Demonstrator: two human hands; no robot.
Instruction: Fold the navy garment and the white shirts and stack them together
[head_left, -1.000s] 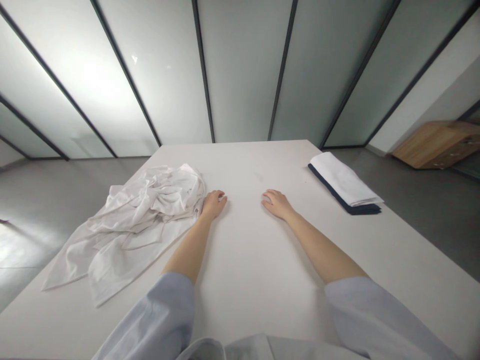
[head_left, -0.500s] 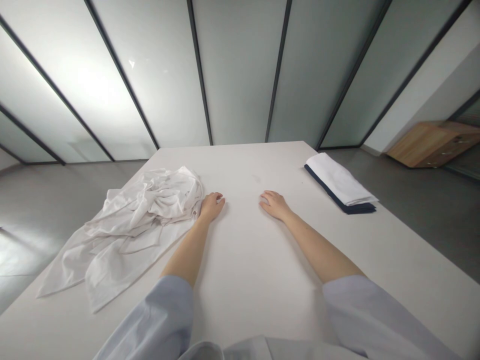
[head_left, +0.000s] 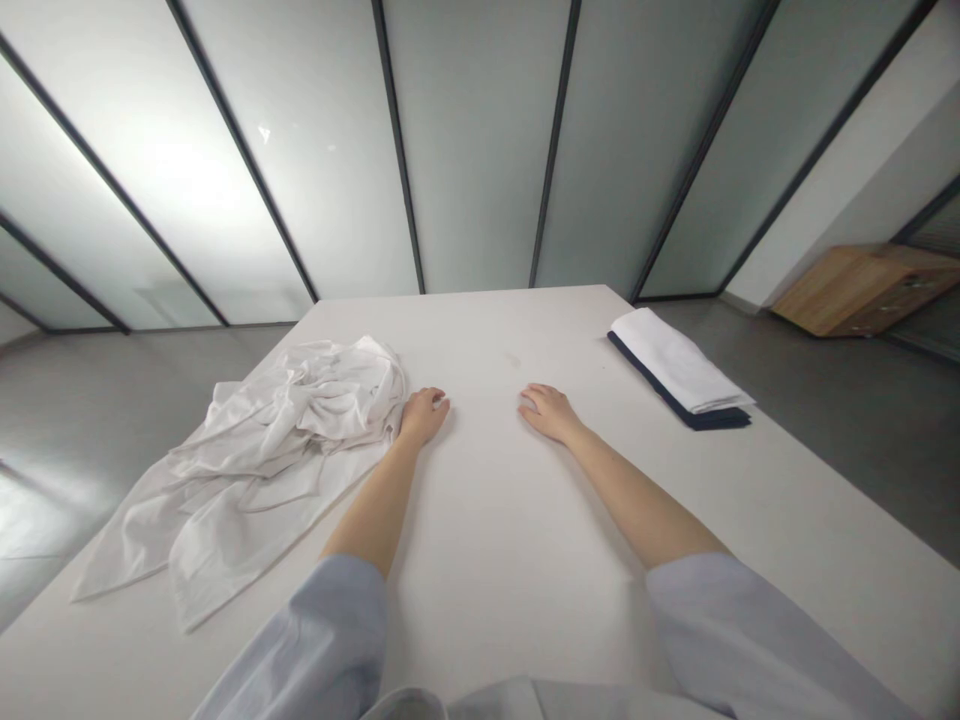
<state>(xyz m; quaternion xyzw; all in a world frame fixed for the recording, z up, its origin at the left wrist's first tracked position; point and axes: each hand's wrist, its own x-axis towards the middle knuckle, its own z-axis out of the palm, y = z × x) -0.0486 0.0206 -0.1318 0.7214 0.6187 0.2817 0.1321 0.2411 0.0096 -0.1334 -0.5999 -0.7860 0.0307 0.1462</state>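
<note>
My left hand (head_left: pixel 424 414) rests on the white table (head_left: pixel 517 560), right beside a crumpled heap of white cloth (head_left: pixel 300 430). Its fingers are loosely curved and apart, with nothing held. Across from it, my right hand (head_left: pixel 549 410) lies on the tabletop with its fingers spread, also holding nothing. The heap spreads over the left side of the table, its loose ends trailing toward me. On the right side lies a folded white cloth (head_left: pixel 679 360) on top of a folded dark navy cloth (head_left: pixel 712 418), of which only the edges show.
Frosted glass panels (head_left: pixel 480 140) with dark frames rise behind the table's far edge. A wooden cabinet (head_left: pixel 855 285) stands on the grey floor (head_left: pixel 810 380) at the far right, beyond the table.
</note>
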